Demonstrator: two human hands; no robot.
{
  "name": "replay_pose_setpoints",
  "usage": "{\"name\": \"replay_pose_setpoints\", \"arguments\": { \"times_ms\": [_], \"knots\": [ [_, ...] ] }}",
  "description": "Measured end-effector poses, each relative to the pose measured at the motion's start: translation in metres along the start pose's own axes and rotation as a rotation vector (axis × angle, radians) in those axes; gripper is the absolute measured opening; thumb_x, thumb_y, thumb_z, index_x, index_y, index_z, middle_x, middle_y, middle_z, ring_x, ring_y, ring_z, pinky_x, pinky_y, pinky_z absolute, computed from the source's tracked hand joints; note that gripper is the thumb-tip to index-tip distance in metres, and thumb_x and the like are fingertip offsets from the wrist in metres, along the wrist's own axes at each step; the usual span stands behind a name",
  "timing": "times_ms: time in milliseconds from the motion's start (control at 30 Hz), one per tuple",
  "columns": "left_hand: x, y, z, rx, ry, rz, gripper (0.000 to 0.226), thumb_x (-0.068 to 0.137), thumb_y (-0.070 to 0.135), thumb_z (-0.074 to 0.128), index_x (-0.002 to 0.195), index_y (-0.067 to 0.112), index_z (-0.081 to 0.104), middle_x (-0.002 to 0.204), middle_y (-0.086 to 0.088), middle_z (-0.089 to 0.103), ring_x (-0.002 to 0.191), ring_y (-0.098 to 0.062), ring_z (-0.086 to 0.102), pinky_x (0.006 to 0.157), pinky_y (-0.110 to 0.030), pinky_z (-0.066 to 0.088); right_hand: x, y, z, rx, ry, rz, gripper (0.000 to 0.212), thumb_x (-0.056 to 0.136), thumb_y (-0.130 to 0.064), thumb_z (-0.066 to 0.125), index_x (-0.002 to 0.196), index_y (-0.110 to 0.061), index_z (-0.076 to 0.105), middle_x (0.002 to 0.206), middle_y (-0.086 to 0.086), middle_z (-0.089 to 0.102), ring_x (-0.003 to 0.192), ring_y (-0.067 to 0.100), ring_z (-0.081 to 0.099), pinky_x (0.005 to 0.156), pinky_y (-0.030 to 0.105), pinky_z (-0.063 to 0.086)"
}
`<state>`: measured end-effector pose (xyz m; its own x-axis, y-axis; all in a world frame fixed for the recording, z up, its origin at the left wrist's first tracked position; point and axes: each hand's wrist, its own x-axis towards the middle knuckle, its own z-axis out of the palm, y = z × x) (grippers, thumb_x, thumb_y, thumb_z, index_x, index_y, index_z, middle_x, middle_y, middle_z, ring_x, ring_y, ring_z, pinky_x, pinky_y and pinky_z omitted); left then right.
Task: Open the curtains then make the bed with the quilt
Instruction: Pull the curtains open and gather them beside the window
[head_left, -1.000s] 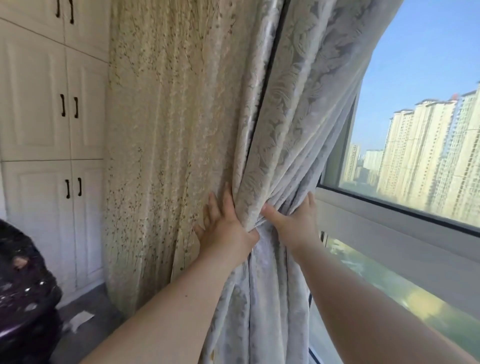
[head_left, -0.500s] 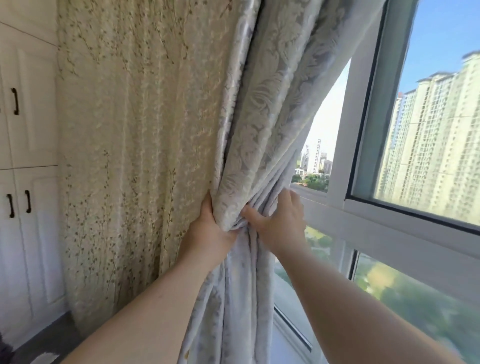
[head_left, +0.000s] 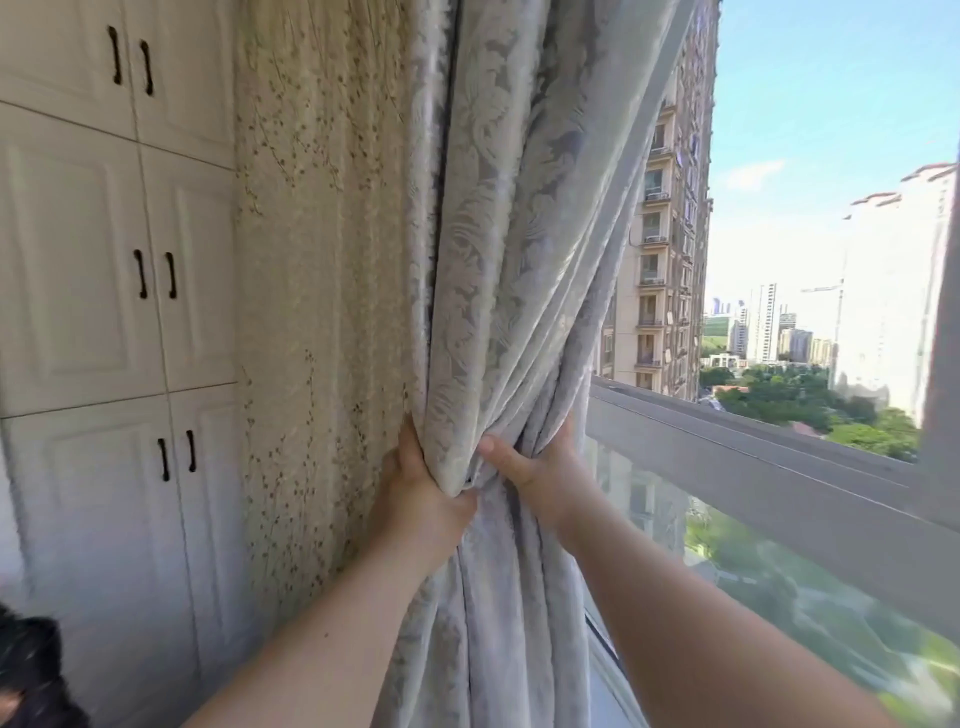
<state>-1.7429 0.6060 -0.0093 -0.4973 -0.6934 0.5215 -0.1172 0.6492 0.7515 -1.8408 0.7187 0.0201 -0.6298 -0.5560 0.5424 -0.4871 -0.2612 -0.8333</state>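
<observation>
Two hands, both mine, one head view, w/ items as follows.

1. Curtain (head_left: 514, 249): grey-white damask, hangs from top of frame to bottom edge, centre of view. Bunched into a tight waist at mid-height, fanning wider above and below. Its right edge runs diagonally up across the window.

2. Left hand (head_left: 415, 499): at the left side of the bunch, forearm coming up from bottom centre. Thumb curled round the front of the gathered folds, palm against the cloth; fingers go behind the fabric, mostly hidden. Grip is closed round the bundle.

3. Right hand (head_left: 540, 467): at the right side of the same bunch, just beside the left hand, w/ cloth between them. Thumb lies across the front of the folds, pointing left; remaining fingers wrap behind the curtain, out of sight. Holds the folds, pinched thumb-to-fingers.

4. Wall (head_left: 322, 312): left of curtain, cream wallpaper w/ small brown twig print.

5. Cupboards (head_left: 104, 286): white panel doors, far left, stacked in tiers, dark vertical handles in pairs.

6. Window (head_left: 779, 467): right of curtain, pale horizontal frame bar; tower blocks, trees, blue sky beyond.

7. Dark object (head_left: 26, 670): bottom-left corner, blurred, can't tell what.

Quilt and bed: not in view.
</observation>
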Motion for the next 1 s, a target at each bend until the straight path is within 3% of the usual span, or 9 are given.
{"name": "replay_pose_setpoints", "arguments": {
  "times_ms": [233, 333, 433, 567, 667, 767, 867, 933, 1000],
  "knots": [
    [0.053, -0.039, 0.024, -0.053, -0.057, -0.07, 0.123, 0.05, 0.055, 0.078, 0.141, 0.049, -0.003, 0.153, 0.011, 0.017, 0.135, -0.015, 0.032, 0.106, -0.038, 0.038, 0.068, 0.046, 0.028, -0.031, 0.014, 0.125, 0.031, 0.083, -0.044, 0.058, 0.11, -0.031, 0.062, 0.098, -0.012, 0.07, 0.092, 0.009, 0.065, 0.076, 0.03, 0.054],
    [0.071, -0.056, 0.028, -0.166, -0.111, -0.09, 0.124, 0.045, 0.053, 0.08, 0.138, 0.058, -0.003, 0.132, 0.029, 0.04, 0.112, 0.004, 0.047, 0.081, -0.008, 0.042, 0.085, 0.057, 0.039, -0.011, -0.048, 0.133, 0.021, 0.087, -0.039, 0.054, 0.1, -0.031, 0.068, 0.087, -0.013, 0.072, 0.082, 0.005, 0.066, 0.063, 0.019, 0.05],
    [0.1, -0.07, 0.034, -0.172, -0.014, -0.141, 0.107, 0.051, 0.05, 0.076, 0.135, 0.06, 0.009, 0.095, 0.036, 0.051, 0.078, 0.016, 0.052, 0.055, -0.002, 0.038, 0.107, 0.066, 0.054, -0.177, -0.028, 0.022, 0.027, 0.088, -0.038, 0.052, 0.109, -0.024, 0.062, 0.094, -0.011, 0.067, 0.089, 0.007, 0.061, 0.064, 0.017, 0.046],
    [0.148, -0.09, 0.047, -0.148, 0.035, -0.111, 0.082, 0.061, 0.045, 0.071, 0.126, 0.058, 0.021, 0.082, 0.037, 0.048, 0.068, 0.016, 0.047, 0.051, -0.006, 0.036, 0.131, 0.076, 0.057, -0.681, 0.542, -0.448, 0.071, 0.075, -0.051, 0.062, 0.13, -0.011, 0.043, 0.134, 0.009, 0.046, 0.127, 0.025, 0.033, 0.107, 0.032, 0.018],
    [0.18, -0.105, 0.056, -0.109, 0.048, -0.07, 0.084, 0.062, 0.048, 0.067, 0.127, 0.056, 0.016, 0.072, 0.037, 0.041, 0.061, 0.016, 0.042, 0.046, -0.005, 0.035, 0.163, 0.083, 0.029, -0.675, 0.776, -0.25, 0.109, 0.063, -0.067, 0.063, 0.147, -0.024, 0.008, 0.155, 0.008, 0.015, 0.142, 0.022, 0.012, 0.114, 0.047, 0.004],
    [0.215, -0.125, 0.068, -0.11, 0.031, -0.04, 0.087, 0.06, 0.046, 0.066, 0.127, 0.058, 0.012, 0.072, 0.029, 0.047, 0.061, 0.006, 0.049, 0.057, -0.024, 0.051, 0.2, 0.093, 0.028, -0.245, 0.63, 0.115, 0.122, 0.061, -0.06, 0.075, 0.148, -0.035, -0.007, 0.157, 0.004, 0.015, 0.141, 0.023, 0.021, 0.113, 0.055, 0.021],
    [0.249, -0.141, 0.075, -0.191, -0.014, 0.013, 0.093, 0.056, 0.047, 0.068, 0.128, 0.059, 0.011, 0.094, 0.023, 0.054, 0.077, -0.009, 0.059, 0.072, -0.036, 0.055, 0.221, 0.11, 0.068, -0.054, 0.271, 0.102, 0.095, 0.07, -0.056, 0.072, 0.144, -0.041, 0.014, 0.127, -0.014, 0.056, 0.113, 0.011, 0.056, 0.089, 0.03, 0.05],
    [0.271, -0.153, 0.076, -0.33, -0.15, 0.058, 0.104, 0.053, 0.043, 0.076, 0.134, 0.056, 0.011, 0.116, 0.02, 0.051, 0.099, -0.009, 0.059, 0.076, -0.032, 0.057, 0.235, 0.125, 0.101, -0.192, 0.131, 0.075, 0.07, 0.077, -0.053, 0.066, 0.136, -0.043, 0.029, 0.101, -0.036, 0.057, 0.092, -0.011, 0.056, 0.069, 0.01, 0.046],
    [0.294, -0.177, 0.071, -0.438, -0.39, 0.106, 0.114, 0.051, 0.04, 0.083, 0.138, 0.055, 0.01, 0.126, 0.024, 0.048, 0.111, 0.007, 0.053, 0.075, -0.012, 0.052, 0.255, 0.137, 0.138, -0.295, 0.133, 0.096, 0.053, 0.087, -0.045, 0.054, 0.135, -0.041, 0.034, 0.09, -0.034, 0.053, 0.081, -0.011, 0.052, 0.061, 0.011, 0.04]
  ]
}}
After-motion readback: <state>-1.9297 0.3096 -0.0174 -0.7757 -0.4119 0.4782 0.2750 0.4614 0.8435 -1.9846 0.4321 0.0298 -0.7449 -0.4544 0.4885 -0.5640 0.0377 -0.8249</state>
